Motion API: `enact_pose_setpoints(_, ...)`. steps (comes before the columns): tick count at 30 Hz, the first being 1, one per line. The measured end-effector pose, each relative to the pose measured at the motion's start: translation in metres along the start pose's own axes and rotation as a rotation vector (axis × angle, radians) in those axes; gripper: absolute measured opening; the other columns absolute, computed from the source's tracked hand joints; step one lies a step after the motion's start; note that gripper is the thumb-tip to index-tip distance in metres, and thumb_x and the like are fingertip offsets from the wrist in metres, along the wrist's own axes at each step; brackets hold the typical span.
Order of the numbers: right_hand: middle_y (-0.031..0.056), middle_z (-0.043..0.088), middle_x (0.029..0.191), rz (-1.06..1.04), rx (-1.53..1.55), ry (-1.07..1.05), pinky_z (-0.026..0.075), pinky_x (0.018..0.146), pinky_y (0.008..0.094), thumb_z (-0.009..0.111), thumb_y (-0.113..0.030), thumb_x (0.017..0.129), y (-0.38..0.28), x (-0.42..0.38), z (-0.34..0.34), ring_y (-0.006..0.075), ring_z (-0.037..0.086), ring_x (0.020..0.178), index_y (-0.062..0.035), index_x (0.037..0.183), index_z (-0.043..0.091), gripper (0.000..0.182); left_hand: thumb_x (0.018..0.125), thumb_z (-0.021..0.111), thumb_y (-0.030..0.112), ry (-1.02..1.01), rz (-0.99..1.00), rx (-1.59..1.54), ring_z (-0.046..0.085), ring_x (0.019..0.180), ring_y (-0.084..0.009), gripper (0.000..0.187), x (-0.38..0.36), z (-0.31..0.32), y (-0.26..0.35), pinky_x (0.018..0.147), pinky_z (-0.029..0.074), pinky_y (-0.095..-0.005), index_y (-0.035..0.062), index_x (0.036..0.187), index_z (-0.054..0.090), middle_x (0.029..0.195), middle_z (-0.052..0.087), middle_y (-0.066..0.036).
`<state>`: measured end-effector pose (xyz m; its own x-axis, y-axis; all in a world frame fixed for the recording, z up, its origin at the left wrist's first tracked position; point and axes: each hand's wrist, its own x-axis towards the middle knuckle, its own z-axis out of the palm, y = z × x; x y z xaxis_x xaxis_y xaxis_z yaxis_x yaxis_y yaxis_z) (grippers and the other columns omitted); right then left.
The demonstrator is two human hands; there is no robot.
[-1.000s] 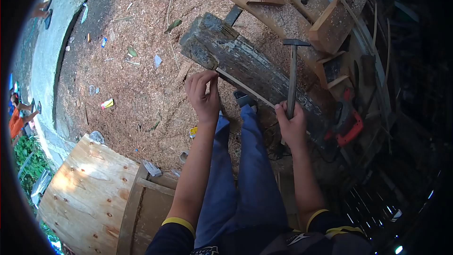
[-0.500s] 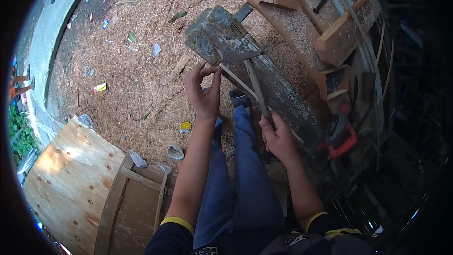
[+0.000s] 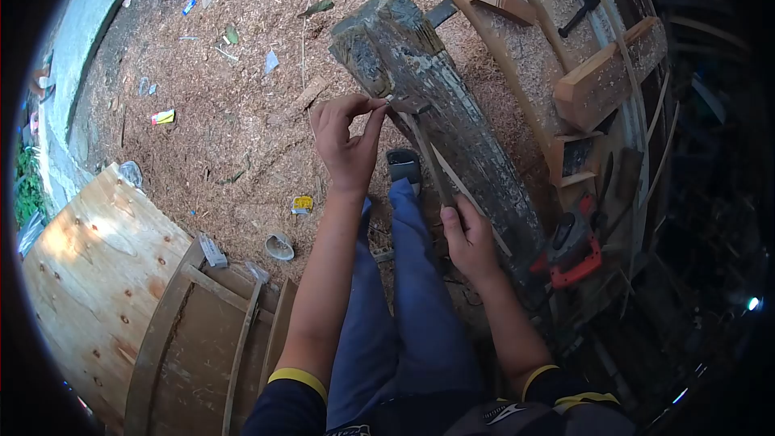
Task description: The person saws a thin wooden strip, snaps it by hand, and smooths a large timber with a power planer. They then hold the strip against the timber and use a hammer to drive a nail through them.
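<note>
My right hand point(image 3: 470, 234) is closed round the handle of a hammer point(image 3: 429, 149), whose head lies over the near edge of a worn, weathered timber beam point(image 3: 464, 125). At the beam's left edge my left hand point(image 3: 351, 137) pinches, thumb and forefinger together, close to the hammer head. Whatever sits between those fingertips is too small to make out. A thin pale wood strip point(image 3: 484, 226) runs along the beam's near side, partly behind the hammer.
A red and grey power tool point(image 3: 575, 250) lies right of the beam. Wood blocks point(image 3: 601, 81) rest on boards at upper right. Plywood point(image 3: 97, 266) and a wooden frame point(image 3: 194, 355) are at lower left. Sawdust covers the ground. Part of a person point(image 3: 42, 82) shows far left.
The hammer head has come down to the beam's edge, beside my left fingertips. My left hand has closed its pinch there. The whole view has shifted slightly.
</note>
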<state>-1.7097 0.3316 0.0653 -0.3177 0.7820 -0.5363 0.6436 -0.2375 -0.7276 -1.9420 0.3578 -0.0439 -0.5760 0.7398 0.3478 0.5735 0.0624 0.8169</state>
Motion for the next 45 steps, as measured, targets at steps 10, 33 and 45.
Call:
enact_pose_setpoints(10, -0.0002, 0.049, 0.069, -0.056, 0.108, 0.041, 0.038, 0.059, 0.0314, 0.054, -0.030, 0.114, 0.007, 0.005, 0.009, 0.0090, 0.047, 0.063, -0.0031, 0.097, 0.062, 0.033, 0.080, 0.092, 0.006, 0.044, -0.033, -0.042, 0.070, 0.088, -0.0194, 0.028, 0.002, 0.001, 0.001, 0.093, 0.045, -0.0366, 0.0109, 0.097, 0.070, 0.093, 0.080, 0.001)
enact_pose_setpoints(33, 0.0247, 0.066, 0.078, -0.093, -0.064, 0.050, 0.050, 0.064, 0.0473, 0.056, -0.032, 0.112, -0.001, 0.010, 0.011, 0.0437, 0.069, 0.073, 0.0020, 0.104, 0.068, 0.037, 0.080, 0.090, 0.006, 0.033, -0.015, -0.054, 0.071, 0.086, -0.0195, 0.024, 0.008, -0.002, 0.002, 0.091, 0.046, -0.0373, 0.0111, 0.094, 0.070, 0.089, 0.078, 0.001)
enact_pose_setpoints(45, -0.0077, 0.043, 0.070, 0.079, 0.237, 0.177, 0.029, 0.053, 0.0250, 0.050, -0.037, 0.117, 0.022, -0.013, -0.003, 0.0025, 0.038, 0.059, -0.0084, 0.089, 0.056, 0.041, 0.079, 0.088, -0.002, -0.099, -0.009, -0.073, 0.069, 0.095, -0.0246, 0.027, -0.017, -0.015, 0.030, 0.088, 0.052, -0.0384, 0.0075, 0.099, 0.074, 0.096, 0.076, -0.004)
